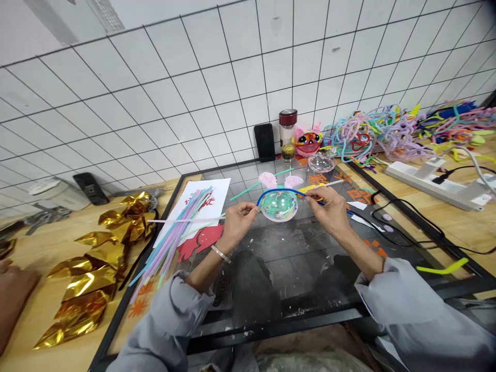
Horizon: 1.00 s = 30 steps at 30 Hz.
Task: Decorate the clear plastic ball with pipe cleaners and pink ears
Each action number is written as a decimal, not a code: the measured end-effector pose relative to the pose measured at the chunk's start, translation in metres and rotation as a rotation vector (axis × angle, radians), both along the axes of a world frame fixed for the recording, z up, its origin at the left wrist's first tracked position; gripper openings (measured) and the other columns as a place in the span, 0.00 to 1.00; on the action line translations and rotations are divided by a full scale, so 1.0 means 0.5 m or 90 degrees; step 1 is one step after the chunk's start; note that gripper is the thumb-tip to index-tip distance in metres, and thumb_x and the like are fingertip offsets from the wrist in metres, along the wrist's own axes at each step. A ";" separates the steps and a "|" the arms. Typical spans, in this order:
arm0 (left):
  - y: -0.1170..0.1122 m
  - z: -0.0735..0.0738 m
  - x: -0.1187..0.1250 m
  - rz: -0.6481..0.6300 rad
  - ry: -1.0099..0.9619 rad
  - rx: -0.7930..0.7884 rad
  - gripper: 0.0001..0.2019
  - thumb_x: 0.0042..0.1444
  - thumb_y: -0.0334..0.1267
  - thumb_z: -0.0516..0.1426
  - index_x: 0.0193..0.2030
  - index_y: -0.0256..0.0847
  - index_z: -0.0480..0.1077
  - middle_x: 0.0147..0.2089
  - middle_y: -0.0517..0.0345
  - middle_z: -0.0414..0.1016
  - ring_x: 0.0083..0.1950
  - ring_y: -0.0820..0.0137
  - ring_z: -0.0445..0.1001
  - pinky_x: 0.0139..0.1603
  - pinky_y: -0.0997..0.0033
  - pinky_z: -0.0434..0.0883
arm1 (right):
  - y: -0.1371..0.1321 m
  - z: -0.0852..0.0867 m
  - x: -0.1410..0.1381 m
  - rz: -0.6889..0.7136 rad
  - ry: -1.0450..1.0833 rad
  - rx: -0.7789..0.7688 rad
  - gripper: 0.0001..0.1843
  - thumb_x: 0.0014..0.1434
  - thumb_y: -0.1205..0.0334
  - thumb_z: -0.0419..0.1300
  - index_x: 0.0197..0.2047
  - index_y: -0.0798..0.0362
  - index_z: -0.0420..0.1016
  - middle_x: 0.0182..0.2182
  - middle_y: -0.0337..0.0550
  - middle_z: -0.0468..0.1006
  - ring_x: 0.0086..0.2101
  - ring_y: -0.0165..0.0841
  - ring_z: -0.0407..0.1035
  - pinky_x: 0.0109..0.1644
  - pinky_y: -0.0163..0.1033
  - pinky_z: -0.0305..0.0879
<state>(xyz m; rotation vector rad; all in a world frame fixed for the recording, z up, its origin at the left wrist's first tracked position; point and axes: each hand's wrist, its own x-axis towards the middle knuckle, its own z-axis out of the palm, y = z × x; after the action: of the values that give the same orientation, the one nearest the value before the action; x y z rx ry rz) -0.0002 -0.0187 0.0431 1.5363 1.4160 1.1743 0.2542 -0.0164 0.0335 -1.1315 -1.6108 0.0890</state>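
Observation:
A clear plastic dome (279,205) with greenish contents lies on the glass table top (294,268), with two pink fuzzy ears behind it. A blue pipe cleaner (279,191) arches over the dome's far edge. My left hand (239,219) is closed, pinching the blue pipe cleaner's left end. At the right side of the dome my right hand (328,207) is closed, pinching the pipe cleaner's other end. A bundle of pastel pipe cleaners (176,232) lies on white paper to the left of my left hand.
Gold foil pieces (96,268) lie on the wooden bench at left. A tangle of coloured pipe cleaners (391,129), a power strip (434,178) and black cables are at right. A jar (288,133), a phone and a second clear dome (321,162) stand by the tiled wall. Another person's hand (11,294) shows at far left.

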 end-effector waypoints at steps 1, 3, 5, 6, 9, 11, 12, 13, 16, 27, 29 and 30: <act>0.000 0.000 0.000 0.000 -0.002 -0.003 0.13 0.48 0.46 0.61 0.30 0.36 0.74 0.22 0.61 0.72 0.23 0.74 0.70 0.24 0.76 0.69 | 0.000 -0.001 0.000 0.003 0.007 -0.010 0.06 0.56 0.65 0.60 0.32 0.50 0.80 0.31 0.43 0.82 0.34 0.39 0.74 0.41 0.45 0.68; -0.001 0.000 0.001 0.003 -0.004 -0.009 0.12 0.48 0.46 0.61 0.30 0.36 0.74 0.23 0.61 0.72 0.23 0.75 0.70 0.24 0.76 0.69 | 0.001 -0.003 -0.001 0.007 0.017 -0.026 0.06 0.56 0.65 0.60 0.32 0.50 0.80 0.30 0.43 0.82 0.33 0.38 0.73 0.40 0.45 0.68; -0.001 0.000 0.002 0.005 -0.006 -0.014 0.12 0.48 0.45 0.61 0.30 0.36 0.74 0.22 0.61 0.72 0.23 0.75 0.70 0.24 0.76 0.69 | 0.003 -0.004 -0.001 0.009 0.023 -0.036 0.06 0.55 0.64 0.60 0.32 0.50 0.80 0.30 0.43 0.82 0.33 0.38 0.73 0.40 0.45 0.68; -0.001 -0.001 0.002 0.006 -0.006 -0.016 0.12 0.48 0.45 0.61 0.31 0.36 0.74 0.22 0.61 0.72 0.23 0.75 0.70 0.24 0.76 0.69 | 0.003 -0.005 -0.001 0.009 0.024 -0.041 0.06 0.55 0.64 0.60 0.31 0.50 0.80 0.30 0.43 0.82 0.32 0.38 0.73 0.40 0.44 0.69; 0.001 -0.003 0.002 0.007 -0.008 -0.015 0.12 0.48 0.45 0.61 0.31 0.37 0.74 0.22 0.61 0.72 0.23 0.75 0.70 0.24 0.76 0.69 | 0.006 -0.005 0.001 0.007 0.025 -0.057 0.06 0.54 0.62 0.61 0.30 0.50 0.80 0.29 0.43 0.81 0.32 0.37 0.73 0.39 0.44 0.69; 0.002 -0.005 0.002 0.007 -0.012 -0.015 0.12 0.47 0.45 0.61 0.31 0.37 0.74 0.23 0.61 0.73 0.23 0.74 0.71 0.24 0.76 0.69 | 0.008 -0.005 0.002 0.006 0.025 -0.065 0.06 0.54 0.62 0.61 0.30 0.50 0.80 0.27 0.43 0.81 0.31 0.37 0.72 0.38 0.44 0.69; 0.003 -0.006 0.002 0.007 -0.015 -0.017 0.12 0.47 0.45 0.62 0.31 0.37 0.74 0.23 0.61 0.73 0.23 0.74 0.71 0.24 0.76 0.69 | 0.008 -0.005 0.002 0.005 0.026 -0.069 0.06 0.54 0.62 0.61 0.29 0.50 0.80 0.27 0.43 0.80 0.31 0.37 0.72 0.38 0.44 0.69; 0.004 -0.007 0.002 0.008 -0.017 -0.020 0.12 0.46 0.45 0.62 0.31 0.37 0.74 0.23 0.61 0.73 0.23 0.74 0.71 0.24 0.76 0.69 | 0.009 -0.005 0.002 0.006 0.030 -0.074 0.07 0.53 0.62 0.60 0.29 0.50 0.80 0.26 0.43 0.80 0.31 0.37 0.72 0.38 0.44 0.69; 0.004 -0.007 0.003 0.010 -0.018 -0.032 0.13 0.45 0.46 0.62 0.31 0.37 0.74 0.23 0.61 0.73 0.24 0.73 0.72 0.24 0.76 0.70 | 0.011 -0.006 0.000 0.027 0.060 -0.109 0.08 0.52 0.63 0.59 0.29 0.51 0.80 0.26 0.42 0.80 0.29 0.35 0.72 0.36 0.41 0.69; -0.003 -0.001 -0.004 0.007 0.004 -0.004 0.18 0.47 0.51 0.64 0.34 0.35 0.76 0.28 0.57 0.77 0.25 0.73 0.73 0.25 0.75 0.71 | 0.008 0.001 -0.006 0.060 0.085 -0.208 0.10 0.47 0.69 0.59 0.30 0.52 0.82 0.26 0.42 0.82 0.27 0.33 0.72 0.32 0.38 0.66; -0.002 -0.003 -0.005 0.006 0.005 0.002 0.19 0.47 0.52 0.64 0.35 0.35 0.76 0.29 0.56 0.78 0.26 0.73 0.74 0.25 0.75 0.72 | 0.009 0.000 -0.003 0.061 0.085 -0.205 0.10 0.47 0.69 0.59 0.29 0.52 0.82 0.26 0.41 0.82 0.27 0.33 0.72 0.33 0.38 0.66; -0.001 -0.005 -0.006 0.007 0.000 0.005 0.19 0.47 0.52 0.64 0.35 0.35 0.77 0.29 0.56 0.78 0.26 0.72 0.74 0.25 0.75 0.72 | 0.010 -0.001 0.000 0.064 0.088 -0.202 0.10 0.47 0.69 0.59 0.29 0.52 0.82 0.26 0.40 0.82 0.26 0.33 0.72 0.33 0.38 0.66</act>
<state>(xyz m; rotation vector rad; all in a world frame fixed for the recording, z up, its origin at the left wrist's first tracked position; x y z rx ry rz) -0.0030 -0.0192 0.0407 1.5355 1.4241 1.1868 0.2540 -0.0113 0.0329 -1.2542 -1.5629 0.4932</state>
